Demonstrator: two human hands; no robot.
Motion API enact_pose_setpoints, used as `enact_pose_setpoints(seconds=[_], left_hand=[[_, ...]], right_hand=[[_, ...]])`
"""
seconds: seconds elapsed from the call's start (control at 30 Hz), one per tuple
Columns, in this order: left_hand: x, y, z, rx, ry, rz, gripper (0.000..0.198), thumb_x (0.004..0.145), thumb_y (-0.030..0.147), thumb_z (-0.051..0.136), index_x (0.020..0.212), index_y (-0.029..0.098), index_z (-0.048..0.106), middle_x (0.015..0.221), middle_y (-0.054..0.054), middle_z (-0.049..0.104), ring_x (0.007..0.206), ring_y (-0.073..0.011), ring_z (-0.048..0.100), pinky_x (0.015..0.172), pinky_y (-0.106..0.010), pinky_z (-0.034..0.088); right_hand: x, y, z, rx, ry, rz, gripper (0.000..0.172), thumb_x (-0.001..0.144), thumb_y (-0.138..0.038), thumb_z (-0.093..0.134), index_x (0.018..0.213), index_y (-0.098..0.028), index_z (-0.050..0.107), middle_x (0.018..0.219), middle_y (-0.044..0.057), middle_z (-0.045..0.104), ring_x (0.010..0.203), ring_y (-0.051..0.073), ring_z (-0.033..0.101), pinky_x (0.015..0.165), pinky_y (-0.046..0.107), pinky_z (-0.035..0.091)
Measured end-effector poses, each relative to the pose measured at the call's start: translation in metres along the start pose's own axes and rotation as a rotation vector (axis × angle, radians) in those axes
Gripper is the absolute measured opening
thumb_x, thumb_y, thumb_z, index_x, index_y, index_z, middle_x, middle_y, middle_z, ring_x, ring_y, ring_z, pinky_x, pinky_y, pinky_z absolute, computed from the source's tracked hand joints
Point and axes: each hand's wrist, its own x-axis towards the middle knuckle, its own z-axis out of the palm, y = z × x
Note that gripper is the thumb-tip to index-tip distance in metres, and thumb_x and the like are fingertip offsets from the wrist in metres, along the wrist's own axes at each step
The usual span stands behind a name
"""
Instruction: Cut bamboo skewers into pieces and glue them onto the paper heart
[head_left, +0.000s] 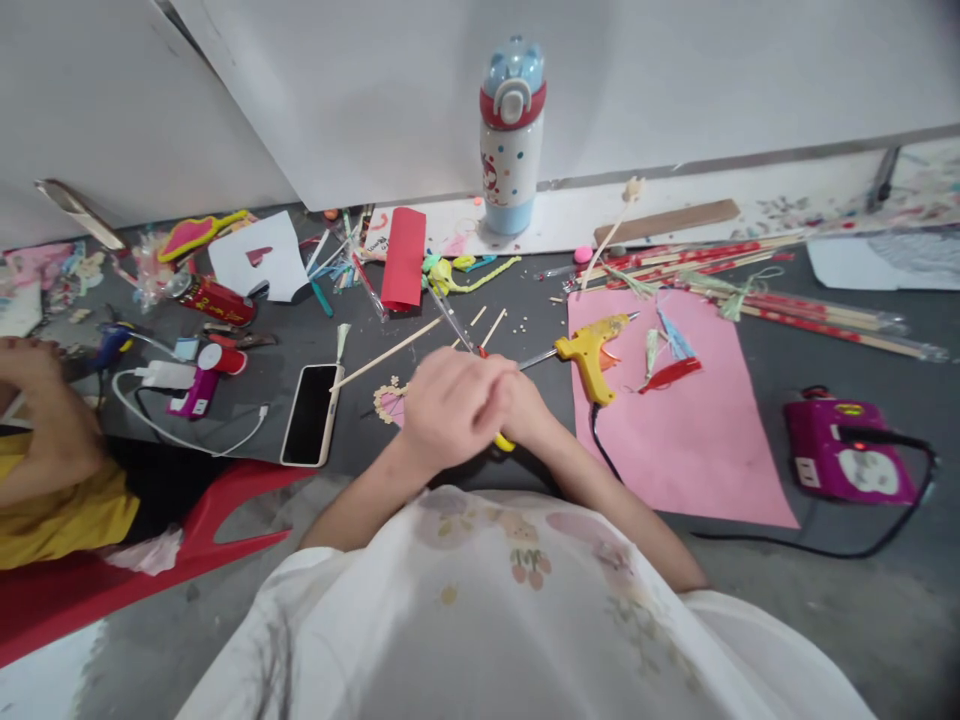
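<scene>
My left hand (442, 405) and my right hand (529, 408) are closed and pressed together over the dark table edge, just in front of my chest. A yellow handle (504, 443) sticks out below my right hand, and thin metal blades (454, 320) point up and left from between the hands; it looks like a pair of scissors. A small pink fan-shaped piece with cream trim (390, 403) lies against my left hand; whether the fingers grip it is hidden. A thin wooden stick (386, 353) lies just beyond the hands.
A yellow glue gun (589, 355) rests on a pink paper sheet (675, 440) to the right. A phone (311, 413), red folded paper (403, 258), a water bottle (512, 130), bundled sticks (795, 295) and a purple device (844, 450) surround me. Another person's arm (37, 410) is at left.
</scene>
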Motion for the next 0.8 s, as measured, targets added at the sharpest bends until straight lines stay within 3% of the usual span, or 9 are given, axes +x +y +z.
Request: enact_pose_setpoints(seconds=[0.1, 0.17, 0.27, 0.37, 0.6, 0.8], left_hand=[[-0.006, -0.023, -0.012, 0.143, 0.146, -0.087, 0.011, 0.083, 0.013, 0.051, 0.088, 0.019, 0.059, 0.076, -0.003, 0.064, 0.073, -0.0149, 0.056, 0.071, -0.030, 0.042], [-0.011, -0.037, -0.014, 0.253, 0.151, -0.154, 0.012, 0.084, 0.017, 0.051, 0.093, 0.019, 0.060, 0.085, -0.007, 0.064, 0.085, -0.0187, 0.057, 0.079, -0.034, 0.042], [-0.017, -0.049, -0.010, 0.260, 0.050, -0.212, 0.018, 0.087, 0.023, 0.050, 0.102, 0.018, 0.059, 0.096, -0.009, 0.064, 0.095, -0.0199, 0.058, 0.084, -0.035, 0.044], [-0.021, -0.054, -0.004, 0.257, -0.039, -0.235, 0.018, 0.088, 0.023, 0.047, 0.102, 0.018, 0.059, 0.092, -0.008, 0.067, 0.088, -0.0168, 0.062, 0.078, -0.029, 0.047], [-0.020, -0.061, 0.002, 0.203, 0.016, -0.172, 0.016, 0.088, 0.019, 0.047, 0.084, 0.017, 0.062, 0.078, -0.006, 0.070, 0.076, -0.0143, 0.066, 0.068, -0.025, 0.048], [-0.019, -0.060, 0.002, 0.162, -0.003, -0.197, 0.016, 0.088, 0.020, 0.049, 0.083, 0.018, 0.064, 0.073, -0.003, 0.069, 0.069, -0.0119, 0.064, 0.063, -0.022, 0.046]], right_hand=[[-0.003, -0.004, -0.005, -0.005, 0.029, 0.042, 0.029, 0.085, -0.044, 0.047, 0.097, -0.018, 0.050, 0.084, 0.007, 0.065, 0.074, 0.021, 0.061, 0.063, 0.031, 0.044], [-0.004, -0.007, -0.008, -0.015, 0.043, 0.020, 0.029, 0.084, -0.046, 0.047, 0.095, -0.019, 0.048, 0.086, 0.006, 0.065, 0.072, 0.020, 0.061, 0.062, 0.029, 0.042], [-0.007, -0.011, -0.010, -0.054, 0.063, -0.030, 0.032, 0.084, -0.047, 0.047, 0.096, -0.018, 0.047, 0.089, 0.009, 0.065, 0.077, 0.022, 0.061, 0.064, 0.030, 0.042], [-0.008, -0.012, -0.011, -0.085, 0.084, -0.056, 0.036, 0.084, -0.048, 0.047, 0.101, -0.016, 0.047, 0.090, 0.011, 0.065, 0.082, 0.023, 0.062, 0.067, 0.031, 0.043], [-0.010, -0.013, -0.012, -0.097, 0.086, -0.064, 0.043, 0.083, -0.052, 0.049, 0.103, -0.015, 0.048, 0.091, 0.012, 0.064, 0.083, 0.024, 0.062, 0.070, 0.032, 0.044], [-0.009, -0.012, -0.013, -0.094, 0.096, -0.093, 0.046, 0.083, -0.053, 0.049, 0.105, -0.012, 0.047, 0.094, 0.014, 0.063, 0.088, 0.025, 0.061, 0.075, 0.035, 0.045]])
